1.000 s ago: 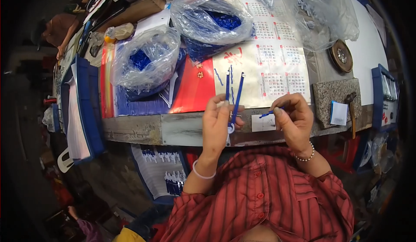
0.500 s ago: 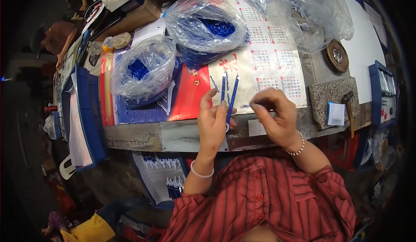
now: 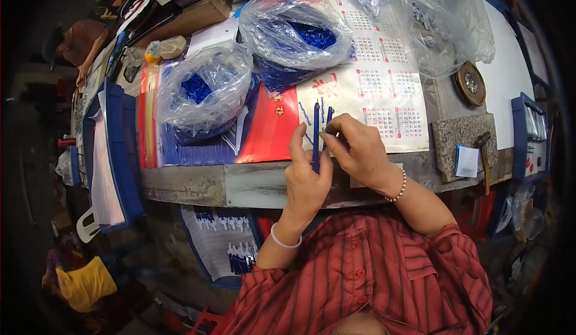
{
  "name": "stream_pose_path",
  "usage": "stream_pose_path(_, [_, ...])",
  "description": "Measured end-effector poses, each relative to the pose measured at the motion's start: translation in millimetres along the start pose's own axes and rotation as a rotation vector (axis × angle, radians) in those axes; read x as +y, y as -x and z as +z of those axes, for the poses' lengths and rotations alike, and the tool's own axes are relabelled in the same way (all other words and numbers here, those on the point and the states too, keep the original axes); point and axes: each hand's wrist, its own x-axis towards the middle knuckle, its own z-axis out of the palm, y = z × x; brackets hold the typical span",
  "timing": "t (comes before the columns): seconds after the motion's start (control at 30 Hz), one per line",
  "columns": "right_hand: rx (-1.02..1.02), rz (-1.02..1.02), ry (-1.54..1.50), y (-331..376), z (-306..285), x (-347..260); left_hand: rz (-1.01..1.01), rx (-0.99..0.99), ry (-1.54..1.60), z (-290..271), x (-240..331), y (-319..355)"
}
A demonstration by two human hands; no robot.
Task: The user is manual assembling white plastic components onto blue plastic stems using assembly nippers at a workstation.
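Note:
Two slim dark blue sticks stand up from my left hand (image 3: pixel 307 176) at the table's front edge. Its thumb and fingers are closed round the lower part of the nearer blue stick (image 3: pixel 316 132). The farther blue stick (image 3: pixel 330 116) is just to its right, its lower end hidden by my hands. My right hand (image 3: pixel 365 154) is bent in a pinch against this second stick; whatever lies between its fingertips is hidden. Several thin, wavy blue strips (image 3: pixel 305 113) lie on the calendar sheet (image 3: pixel 384 89) beyond my hands.
Two clear bags (image 3: pixel 207 116) (image 3: pixel 294 65) of small blue pieces stand at the left and back. On the right are a stone slab (image 3: pixel 447 131), a hammer (image 3: pixel 485 167), a round dish (image 3: pixel 469 83) and a blue tray (image 3: pixel 529 134). A blue bin (image 3: pixel 129 149) stands left.
My right hand has moved left and in to the sticks, its fingers now pinched beside the second one. The nearer stick stands more upright. The view has shifted slightly.

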Motion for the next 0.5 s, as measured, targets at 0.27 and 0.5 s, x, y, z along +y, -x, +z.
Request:
stream_pose_path(0.27, [0.034,0.069,-0.068,8.7,-13.7,-6.0,-0.168,-0.047,0.168,-5.4,0.8,4.8])
stream_pose_path(0.5, [0.018,0.411,-0.375,27.3,-32.6,-0.4,-0.499,0.047,0.529,-35.5,-18.3,18.6])
